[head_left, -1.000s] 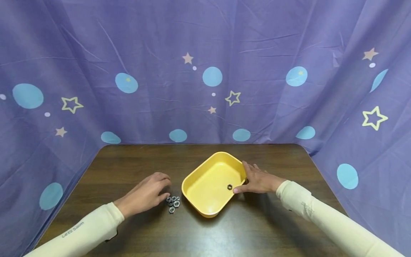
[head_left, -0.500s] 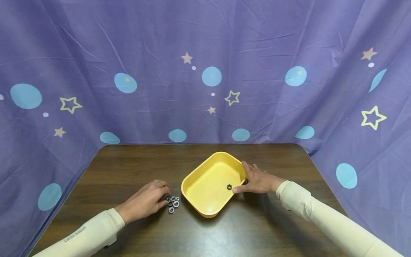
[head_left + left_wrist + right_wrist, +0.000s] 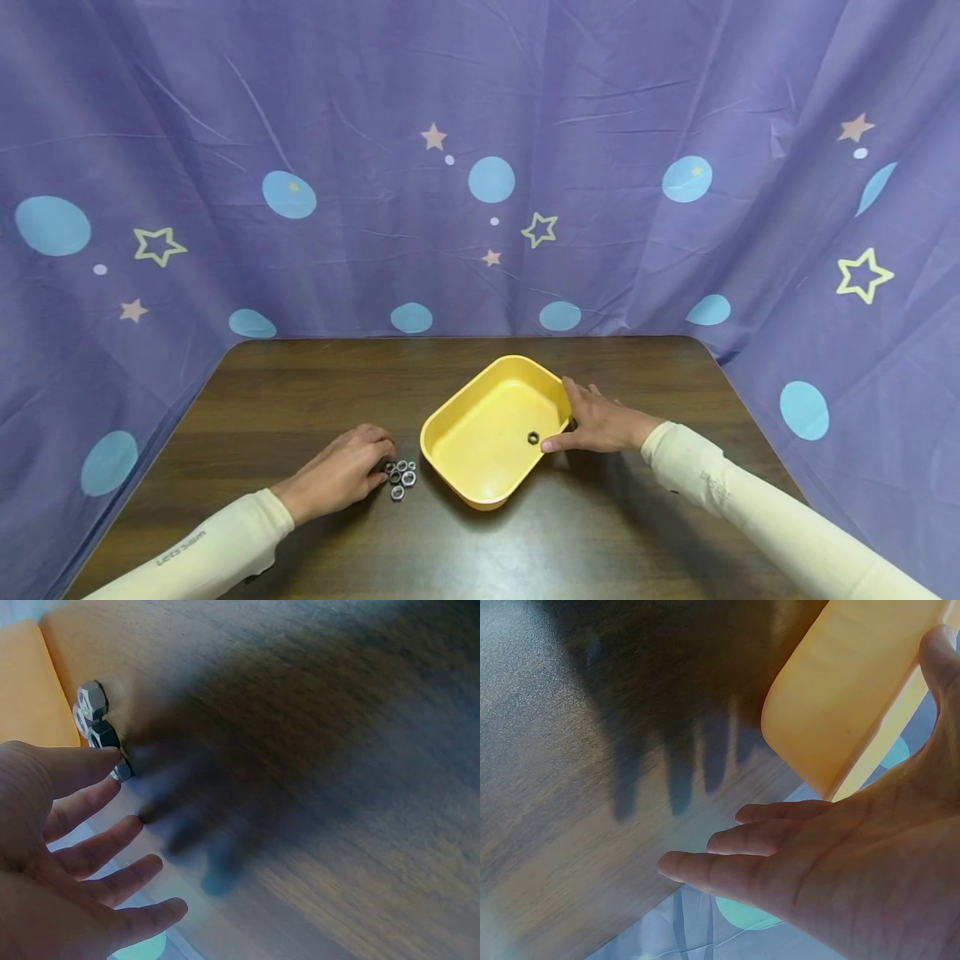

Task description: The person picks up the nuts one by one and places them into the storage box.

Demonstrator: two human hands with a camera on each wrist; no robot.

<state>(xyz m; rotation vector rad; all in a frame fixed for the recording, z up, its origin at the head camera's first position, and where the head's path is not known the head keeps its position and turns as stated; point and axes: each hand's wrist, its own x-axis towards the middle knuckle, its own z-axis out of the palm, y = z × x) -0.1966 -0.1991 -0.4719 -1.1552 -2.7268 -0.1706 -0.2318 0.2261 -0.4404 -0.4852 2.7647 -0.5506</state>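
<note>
At centre in the head view sits a yellow tray (image 3: 480,408) with one dark hex nut (image 3: 533,437) inside, near its right wall. Left of the tray lies a small cluster of several metal hex nuts (image 3: 401,477), their holes facing up. My left hand (image 3: 337,473) is at the cluster's left side, pinching a nut (image 3: 122,769) between thumb and index finger; its other fingers are spread. On the tray's right side my right hand (image 3: 603,421) rests its thumb and index finger against the rim. Its remaining fingers extend straight outside the tray (image 3: 825,697).
The dark wood-grain table (image 3: 315,383) runs back to a purple curtain (image 3: 360,208) printed with stars and dots. That curtain also encloses the left and right sides. Both hands cast shadows on the tabletop.
My left hand has come down and slightly toward me, bringing thumb and index finger round a nut at the cluster's edge. The right hand and the tray stay in place.
</note>
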